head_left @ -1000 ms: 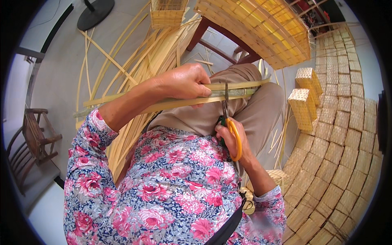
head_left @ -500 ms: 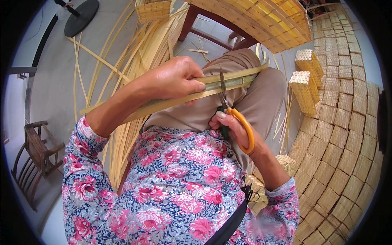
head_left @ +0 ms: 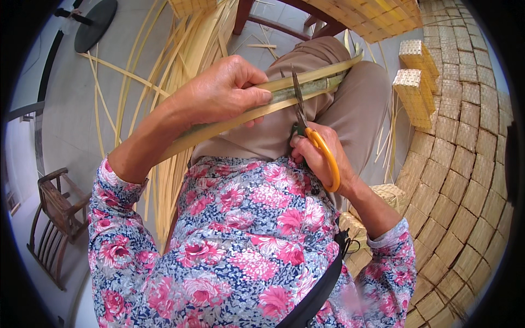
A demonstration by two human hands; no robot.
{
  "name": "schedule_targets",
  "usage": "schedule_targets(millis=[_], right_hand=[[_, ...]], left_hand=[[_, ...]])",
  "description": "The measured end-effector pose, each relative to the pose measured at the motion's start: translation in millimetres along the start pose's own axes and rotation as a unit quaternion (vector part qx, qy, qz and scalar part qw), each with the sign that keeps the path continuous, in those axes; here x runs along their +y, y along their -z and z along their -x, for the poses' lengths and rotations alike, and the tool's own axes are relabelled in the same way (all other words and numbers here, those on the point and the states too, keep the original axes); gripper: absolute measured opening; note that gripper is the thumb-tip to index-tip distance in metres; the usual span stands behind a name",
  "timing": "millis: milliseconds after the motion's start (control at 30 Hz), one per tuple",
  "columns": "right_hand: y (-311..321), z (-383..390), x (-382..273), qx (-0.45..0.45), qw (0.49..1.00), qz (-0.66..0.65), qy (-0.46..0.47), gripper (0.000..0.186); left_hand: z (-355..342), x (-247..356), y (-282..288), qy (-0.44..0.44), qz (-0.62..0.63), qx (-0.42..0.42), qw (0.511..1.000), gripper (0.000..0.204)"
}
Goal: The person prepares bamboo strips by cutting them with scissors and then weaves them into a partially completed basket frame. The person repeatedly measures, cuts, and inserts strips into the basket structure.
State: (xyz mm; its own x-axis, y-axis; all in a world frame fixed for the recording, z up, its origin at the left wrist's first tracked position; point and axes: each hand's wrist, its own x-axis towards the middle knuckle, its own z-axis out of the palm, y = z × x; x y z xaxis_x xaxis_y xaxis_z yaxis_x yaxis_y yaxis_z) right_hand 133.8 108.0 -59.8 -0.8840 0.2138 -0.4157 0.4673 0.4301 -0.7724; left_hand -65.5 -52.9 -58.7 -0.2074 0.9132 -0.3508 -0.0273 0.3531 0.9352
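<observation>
My left hand (head_left: 232, 93) is closed around a small bundle of long bamboo strips (head_left: 333, 83), pale yellow and green, thumb on top. The strips slant across my lap, their far ends over my knees and their near part passing under my left forearm. In my right hand (head_left: 322, 156) are scissors (head_left: 300, 109) with an orange handle loop; a dark green part shows by the fingers. The scissors point away from me, tips slightly apart. One blade crosses over the strips just beyond my left fingers; how the other lies among them is partly hidden.
Loose bamboo strips (head_left: 164, 101) spread over the floor at left. A large woven basket (head_left: 377, 16) rests near a dark red wooden stool (head_left: 273, 26) ahead. Small woven boxes (head_left: 414, 97) stand at right beside rows of woven pieces (head_left: 454, 180). A wooden chair (head_left: 60, 210) is at lower left.
The whole view has shifted, so hands, lap and surroundings sit higher in the picture. Both hands keep their grips, and the scissors still lie across the strips.
</observation>
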Motion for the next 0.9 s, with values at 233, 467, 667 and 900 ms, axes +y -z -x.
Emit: schedule_targets(millis=[233, 467, 667, 900], right_hand=[[1.3, 3.1, 3.9, -0.027, 0.997, -0.047, -0.046, 0.032], [2.1, 2.2, 10.3, -0.059, 0.992, -0.093, -0.054, 0.041], [4.3, 5.1, -2.3, -0.061, 0.980, -0.178, -0.065, 0.043], [2.6, 5.9, 3.2, -0.061, 0.975, -0.204, -0.069, 0.045]], left_hand=[[-0.7, 1.7, -1.0, 0.011, -0.041, 0.005, 0.999, 0.022], [0.6, 3.2, -0.8, 0.002, -0.018, 0.030, 0.999, 0.020], [-3.6, 2.0, 2.3, 0.014, 0.013, 0.021, 1.000, 0.022], [-3.2, -3.0, -5.2, 0.050, 0.062, 0.023, 0.997, 0.023]])
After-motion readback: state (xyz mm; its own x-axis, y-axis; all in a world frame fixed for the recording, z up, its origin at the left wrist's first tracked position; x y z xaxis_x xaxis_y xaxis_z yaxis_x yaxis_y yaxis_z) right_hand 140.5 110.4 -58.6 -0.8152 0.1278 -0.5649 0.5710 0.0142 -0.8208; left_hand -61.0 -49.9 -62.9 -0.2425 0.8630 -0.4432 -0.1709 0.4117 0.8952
